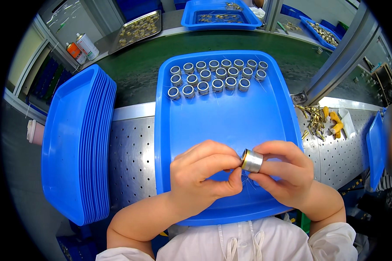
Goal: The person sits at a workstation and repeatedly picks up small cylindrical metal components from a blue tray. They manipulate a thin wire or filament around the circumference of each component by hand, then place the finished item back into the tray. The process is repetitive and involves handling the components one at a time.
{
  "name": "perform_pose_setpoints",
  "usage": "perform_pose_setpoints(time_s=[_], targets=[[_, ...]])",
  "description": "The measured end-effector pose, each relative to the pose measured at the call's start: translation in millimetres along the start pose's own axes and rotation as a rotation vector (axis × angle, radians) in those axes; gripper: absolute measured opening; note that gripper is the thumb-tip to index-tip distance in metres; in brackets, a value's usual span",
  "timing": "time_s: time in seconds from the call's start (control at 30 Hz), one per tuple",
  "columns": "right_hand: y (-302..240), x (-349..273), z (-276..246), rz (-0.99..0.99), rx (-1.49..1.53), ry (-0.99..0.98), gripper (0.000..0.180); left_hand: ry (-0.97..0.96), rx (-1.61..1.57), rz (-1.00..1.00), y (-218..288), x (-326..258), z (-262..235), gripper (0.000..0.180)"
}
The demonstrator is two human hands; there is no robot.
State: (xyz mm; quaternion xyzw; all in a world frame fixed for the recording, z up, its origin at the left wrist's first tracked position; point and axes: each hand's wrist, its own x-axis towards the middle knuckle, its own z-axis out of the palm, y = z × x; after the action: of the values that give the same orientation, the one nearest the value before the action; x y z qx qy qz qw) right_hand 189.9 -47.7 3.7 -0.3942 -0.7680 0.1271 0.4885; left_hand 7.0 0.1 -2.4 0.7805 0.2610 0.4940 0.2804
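Observation:
My right hand (pixel 287 172) grips a short silvery metal cylinder (pixel 253 162) between thumb and fingers, tilted so its dark open end faces left. A copper-coloured ring shows just inside that end. My left hand (pixel 204 172) is closed in a pinch at the open end; what the fingertips hold there is too small to make out. Both hands are above the near part of a large blue tray (pixel 222 124). Thin wires show below the cylinder. Toward the tray's far end, similar cylinders (pixel 217 89) stand upright in three rows, with fine wires sticking out around them.
A tall stack of blue trays (pixel 91 148) stands at left. Brass-coloured pieces (pixel 313 122) and yellow finger covers (pixel 336 124) lie on the perforated metal table at right, near a metal post (pixel 335 65). Beyond the green belt (pixel 139 58) are a metal tray (pixel 139 30) and another blue tray (pixel 185 19).

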Motion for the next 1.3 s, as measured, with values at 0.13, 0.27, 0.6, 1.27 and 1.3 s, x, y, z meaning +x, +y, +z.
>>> perform_pose_setpoints(time_s=[0.13,0.27,0.6,1.27,1.3], targets=[[0.8,0.6,-0.2,-0.056,-0.045,-0.003,0.026,-0.035,-0.060,-0.055,0.2,1.2,-2.1,0.019],[4.0,2.0,-1.3,-0.128,-0.103,-0.005,0.027,-0.057,-0.267,-0.254,2.5,2.6,-3.7,0.019],[3.0,0.1,0.5,-0.022,-0.030,0.010,0.028,-0.058,-0.106,-0.097,1.7,3.8,-2.7,0.019],[2.2,1.1,0.4,-0.046,-0.047,-0.002,0.028,-0.055,-0.156,-0.176,3.8,3.5,-4.6,0.019],[0.6,1.1,0.3,0.013,-0.008,-0.004,0.029,-0.055,-0.135,-0.160,4.6,3.5,-4.9,0.019]])
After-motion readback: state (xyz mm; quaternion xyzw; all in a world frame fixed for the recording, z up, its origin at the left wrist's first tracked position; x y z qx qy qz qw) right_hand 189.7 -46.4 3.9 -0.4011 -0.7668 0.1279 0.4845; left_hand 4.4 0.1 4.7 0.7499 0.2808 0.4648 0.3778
